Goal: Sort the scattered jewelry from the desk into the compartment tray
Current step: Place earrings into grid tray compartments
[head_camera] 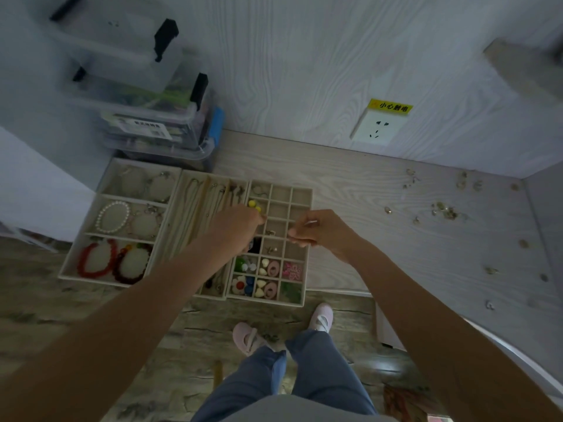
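Observation:
A beige tray of small square compartments (301, 193) lies near the desk's front edge; its near cells hold coloured studs, hearts and clips. My left hand (237, 223) hovers over the tray's left column with curled fingers; whatever it holds is hidden. My right hand (316, 231) is over the tray's right columns, fingertips pinched together, though no piece shows between them. Small pale jewelry pieces (444, 210) lie scattered on the desk to the right. Left of the tray sit a necklace tray (195, 205) and a bracelet tray (103, 190) with a pearl bracelet (112, 217) and red bead bracelets.
Stacked clear storage boxes (158, 117) stand behind the trays at the back left. A wall socket (376, 129) with a yellow warning label is on the back panel. A side panel (545, 214) closes the desk on the right. My legs and pink shoes show below the desk edge.

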Demonstrator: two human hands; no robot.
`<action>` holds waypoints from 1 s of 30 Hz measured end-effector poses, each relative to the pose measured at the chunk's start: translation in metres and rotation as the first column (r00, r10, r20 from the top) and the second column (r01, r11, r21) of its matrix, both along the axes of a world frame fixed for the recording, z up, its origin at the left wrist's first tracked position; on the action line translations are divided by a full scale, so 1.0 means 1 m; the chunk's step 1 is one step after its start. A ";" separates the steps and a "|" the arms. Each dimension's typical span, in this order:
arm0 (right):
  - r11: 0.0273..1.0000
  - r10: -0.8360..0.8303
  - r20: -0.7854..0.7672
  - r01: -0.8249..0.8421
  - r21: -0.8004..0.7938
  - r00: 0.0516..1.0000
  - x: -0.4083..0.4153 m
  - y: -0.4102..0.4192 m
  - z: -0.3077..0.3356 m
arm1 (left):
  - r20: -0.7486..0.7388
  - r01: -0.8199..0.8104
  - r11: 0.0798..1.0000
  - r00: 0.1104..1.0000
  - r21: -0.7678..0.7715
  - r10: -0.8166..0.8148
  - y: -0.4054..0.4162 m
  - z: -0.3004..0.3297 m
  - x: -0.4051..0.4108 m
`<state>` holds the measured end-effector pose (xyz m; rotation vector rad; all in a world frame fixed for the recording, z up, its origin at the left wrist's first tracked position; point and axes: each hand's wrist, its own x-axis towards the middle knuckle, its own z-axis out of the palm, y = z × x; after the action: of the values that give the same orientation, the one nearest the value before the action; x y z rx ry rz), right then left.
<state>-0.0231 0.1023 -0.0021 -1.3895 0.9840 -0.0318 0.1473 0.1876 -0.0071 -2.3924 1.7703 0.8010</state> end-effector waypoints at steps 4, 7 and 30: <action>0.998 -0.060 -0.015 0.059 -0.019 0.998 0.000 0.002 0.005 | -0.070 -0.049 0.999 0.996 0.024 0.051 0.000 0.001 -0.003; 0.995 -0.096 0.006 0.096 0.005 0.995 -0.001 0.001 0.003 | -0.055 -0.013 1.000 0.998 0.003 0.013 0.003 0.003 -0.005; 0.946 0.035 -0.109 -0.068 -0.317 0.993 -0.006 -0.008 -0.006 | 0.137 0.146 0.975 0.983 -0.165 -0.124 0.016 -0.005 -0.006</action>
<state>-0.0292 0.0946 -0.0077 -1.7288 1.0602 -0.0853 0.1415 0.2035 -0.0120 -2.3312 2.0008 0.4865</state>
